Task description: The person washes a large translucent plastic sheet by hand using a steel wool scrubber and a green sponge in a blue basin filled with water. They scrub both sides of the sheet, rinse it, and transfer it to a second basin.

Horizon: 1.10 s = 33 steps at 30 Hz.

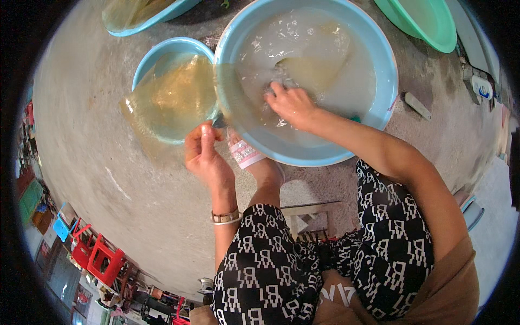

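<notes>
My left hand pinches the edge of a thin, translucent yellowish sheet, whose material I cannot tell. It is blurred and spreads over a small blue basin and the left rim of a large blue basin. My right hand dips its fingertips into the cloudy water of the large basin, and whether it holds anything there is hidden. Another yellowish sheet lies in that water beside the right hand. A small green thing shows in the water under the right forearm.
A green basin stands at the upper right, and another blue basin with yellowish sheeting at the upper left. A pale flat bar and a white bottle lie to the right. Red stools stand far left.
</notes>
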Tool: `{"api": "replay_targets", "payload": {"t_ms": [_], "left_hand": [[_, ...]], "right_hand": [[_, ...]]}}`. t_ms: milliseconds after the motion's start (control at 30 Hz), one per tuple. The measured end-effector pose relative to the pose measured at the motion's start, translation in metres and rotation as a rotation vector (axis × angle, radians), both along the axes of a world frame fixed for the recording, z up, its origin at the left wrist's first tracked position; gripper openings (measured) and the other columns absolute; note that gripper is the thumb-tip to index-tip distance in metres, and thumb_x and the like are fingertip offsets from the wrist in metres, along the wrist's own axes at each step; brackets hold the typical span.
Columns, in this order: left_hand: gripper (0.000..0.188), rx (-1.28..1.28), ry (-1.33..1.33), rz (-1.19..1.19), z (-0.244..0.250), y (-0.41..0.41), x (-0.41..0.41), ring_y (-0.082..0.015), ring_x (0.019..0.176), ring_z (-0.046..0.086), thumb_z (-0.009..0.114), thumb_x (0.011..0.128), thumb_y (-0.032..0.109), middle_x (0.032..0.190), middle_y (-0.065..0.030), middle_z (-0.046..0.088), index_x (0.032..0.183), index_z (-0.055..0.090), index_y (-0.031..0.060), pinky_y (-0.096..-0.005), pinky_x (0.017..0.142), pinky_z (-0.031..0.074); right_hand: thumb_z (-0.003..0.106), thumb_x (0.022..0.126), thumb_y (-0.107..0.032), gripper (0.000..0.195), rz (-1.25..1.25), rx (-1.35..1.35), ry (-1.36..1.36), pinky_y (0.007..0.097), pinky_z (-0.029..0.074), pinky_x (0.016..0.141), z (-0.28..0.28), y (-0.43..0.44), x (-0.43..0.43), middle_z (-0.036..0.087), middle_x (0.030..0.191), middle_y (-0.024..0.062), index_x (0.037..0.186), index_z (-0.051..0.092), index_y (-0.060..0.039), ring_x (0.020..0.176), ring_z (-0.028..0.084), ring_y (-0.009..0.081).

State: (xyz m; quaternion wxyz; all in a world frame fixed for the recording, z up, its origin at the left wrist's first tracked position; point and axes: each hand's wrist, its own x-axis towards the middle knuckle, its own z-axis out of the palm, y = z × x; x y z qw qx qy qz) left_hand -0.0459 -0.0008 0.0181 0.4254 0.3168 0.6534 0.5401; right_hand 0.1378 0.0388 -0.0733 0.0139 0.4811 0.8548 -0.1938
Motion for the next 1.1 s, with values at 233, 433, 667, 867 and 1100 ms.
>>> {"api": "replay_targets", "payload": {"t_ms": [233,433,667,867,1100], "left_hand": [[0.012,0.122,-0.214,0.153,0.023,0.006,-0.019,-0.0112,0.073,0.052,0.055,0.09,0.01,0.09,-0.0062,0.06,0.096,0.058,0.0004,-0.0252,0.068,0.042],[0.013,0.069,-0.268,0.219,0.011,-0.002,-0.026,-0.0112,0.08,0.054,0.057,0.089,0.012,0.092,-0.0031,0.06,0.098,0.059,0.0021,-0.0263,0.075,0.044],[0.015,-0.136,0.133,-0.1,-0.018,0.003,0.006,-0.0085,0.081,0.054,0.06,0.087,0.008,0.09,-0.0031,0.061,0.099,0.061,-0.001,-0.0246,0.073,0.044],[0.009,-0.077,0.149,-0.19,-0.017,0.007,0.016,-0.009,0.078,0.053,0.06,0.086,0.006,0.085,-0.0039,0.061,0.092,0.061,-0.0014,-0.0236,0.07,0.044],[0.009,-0.044,0.157,-0.215,-0.009,-0.007,0.02,-0.0083,0.076,0.053,0.06,0.086,0.008,0.084,-0.0032,0.061,0.088,0.06,-0.0007,-0.0227,0.069,0.043]], "right_hand": [[0.053,0.076,-0.002,0.033,-0.161,-0.235,-0.21,0.0469,0.047,0.073,0.013,0.019,0.045,0.051,0.106,0.0195,0.109,0.054,-0.0054,0.084,0.06,0.0336],[0.064,0.072,-0.013,0.036,-0.443,-0.118,0.22,0.0438,0.049,0.073,0.034,0.024,0.051,0.059,0.097,0.0174,0.107,0.054,-0.0075,0.088,0.061,0.0351],[0.064,0.071,-0.013,0.045,-0.437,-0.245,1.071,0.0464,0.047,0.078,0.065,0.024,-0.014,0.056,0.103,0.0204,0.113,0.047,-0.0063,0.091,0.057,0.0409],[0.061,0.073,-0.009,0.044,-0.24,-0.009,0.666,0.0486,0.051,0.068,0.048,0.035,-0.05,0.05,0.108,0.0158,0.114,0.045,-0.0071,0.081,0.059,0.0398],[0.05,0.081,-0.01,0.022,-0.158,0.019,0.064,0.0455,0.053,0.064,-0.002,0.031,-0.013,0.055,0.097,0.0164,0.102,0.051,-0.0029,0.077,0.064,0.0338]]}}
